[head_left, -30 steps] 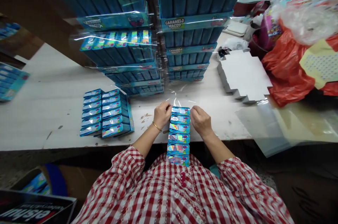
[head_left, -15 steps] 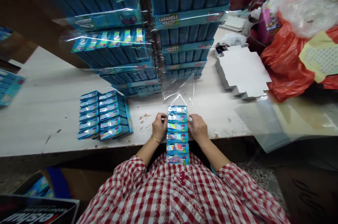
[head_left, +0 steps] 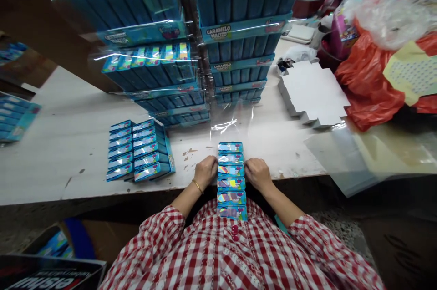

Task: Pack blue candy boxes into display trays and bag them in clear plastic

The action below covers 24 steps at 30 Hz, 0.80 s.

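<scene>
A row of blue candy boxes [head_left: 231, 184] with shiny tops runs from the table's front edge to my checked shirt. Clear plastic covers it, and the loose end of this plastic bag [head_left: 228, 128] lies crinkled on the table beyond the far box. My left hand [head_left: 205, 171] is closed at the row's left side, its fingertips pinching at the bag's edge. On the opposite side my right hand [head_left: 258, 173] is also closed, thumb and fingers against the plastic. The fingertips of both hands are partly hidden.
To the left stand two rows of blue boxes [head_left: 139, 150] in a display tray. Tall stacks of wrapped trays [head_left: 218, 67] rise at the back. On the right are flat white cartons [head_left: 314, 92], clear plastic sheets [head_left: 341, 158] and a red bag [head_left: 372, 80]. An open carton [head_left: 112, 235] sits below left.
The row of boxes and both hands have come slightly nearer my body. The bag's loose end has sunk and crumpled. The view has shifted a little.
</scene>
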Each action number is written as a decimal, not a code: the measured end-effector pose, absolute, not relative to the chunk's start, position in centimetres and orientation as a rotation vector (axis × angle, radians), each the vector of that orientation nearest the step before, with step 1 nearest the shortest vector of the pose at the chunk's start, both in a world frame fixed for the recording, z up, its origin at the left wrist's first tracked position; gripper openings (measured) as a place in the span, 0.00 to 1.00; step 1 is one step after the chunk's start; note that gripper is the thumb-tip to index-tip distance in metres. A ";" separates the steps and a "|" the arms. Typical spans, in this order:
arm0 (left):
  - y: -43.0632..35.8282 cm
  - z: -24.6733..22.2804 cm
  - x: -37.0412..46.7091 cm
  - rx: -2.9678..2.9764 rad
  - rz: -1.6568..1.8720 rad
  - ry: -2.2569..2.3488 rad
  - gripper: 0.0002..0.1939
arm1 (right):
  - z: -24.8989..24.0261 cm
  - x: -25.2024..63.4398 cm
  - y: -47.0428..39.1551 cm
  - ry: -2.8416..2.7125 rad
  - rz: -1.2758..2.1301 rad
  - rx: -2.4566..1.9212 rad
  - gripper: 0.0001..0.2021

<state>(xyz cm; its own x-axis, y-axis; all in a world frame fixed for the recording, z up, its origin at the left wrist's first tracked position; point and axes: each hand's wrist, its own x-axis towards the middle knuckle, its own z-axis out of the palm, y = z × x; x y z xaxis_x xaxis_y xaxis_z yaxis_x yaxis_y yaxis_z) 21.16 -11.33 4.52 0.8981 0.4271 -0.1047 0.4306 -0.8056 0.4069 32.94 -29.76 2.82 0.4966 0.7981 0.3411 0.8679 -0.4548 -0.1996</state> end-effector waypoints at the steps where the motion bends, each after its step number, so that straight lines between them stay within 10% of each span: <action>1: -11.4 4.7 21.3 2.637 -0.041 0.688 0.10 | 2.7 32.9 -29.7 -1.341 -0.273 -2.430 0.11; 24: -13.4 6.3 17.5 2.763 -0.289 0.631 0.15 | 4.1 29.2 -31.6 -1.289 -0.277 -2.475 0.12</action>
<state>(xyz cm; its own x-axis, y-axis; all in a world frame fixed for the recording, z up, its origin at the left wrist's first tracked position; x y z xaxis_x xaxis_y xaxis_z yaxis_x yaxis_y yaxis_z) 17.47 -13.44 6.30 0.8838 0.3913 -0.2564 0.4498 -0.8615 0.2355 29.23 -31.65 4.05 0.5702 0.7558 0.3219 0.8213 -0.5328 -0.2040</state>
